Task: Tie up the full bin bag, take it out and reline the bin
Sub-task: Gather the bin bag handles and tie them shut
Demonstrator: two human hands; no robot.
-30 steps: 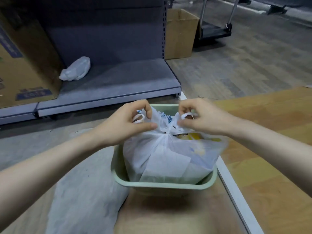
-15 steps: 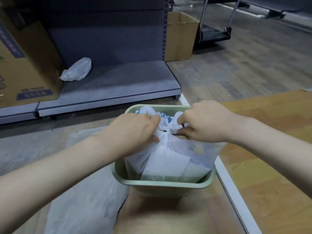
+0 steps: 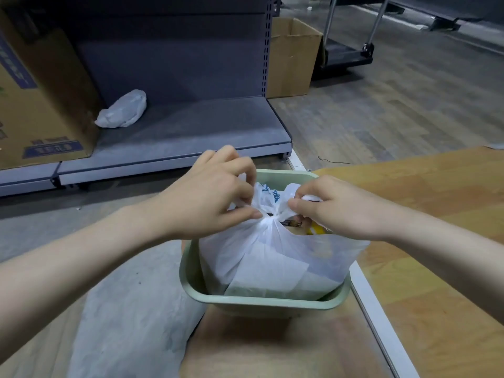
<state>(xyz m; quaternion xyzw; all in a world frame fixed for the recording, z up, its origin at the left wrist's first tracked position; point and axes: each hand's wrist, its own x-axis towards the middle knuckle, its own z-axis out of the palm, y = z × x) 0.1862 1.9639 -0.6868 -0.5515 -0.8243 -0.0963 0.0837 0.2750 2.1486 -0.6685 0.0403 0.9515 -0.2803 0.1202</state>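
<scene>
Counted: two hands, left hand [image 3: 207,197] and right hand [image 3: 338,211]; one white bin bag [image 3: 272,257]; one green bin [image 3: 261,302]; two cardboard boxes, large printed box [image 3: 41,105] and open box [image 3: 291,58]; one loose white bag [image 3: 122,109] on one shelf [image 3: 191,126]; one trolley [image 3: 346,54].

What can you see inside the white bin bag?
Through the white bin bag, pale flat paper shows; something yellow peeks beside the right hand. The rest is hidden by plastic.
</scene>
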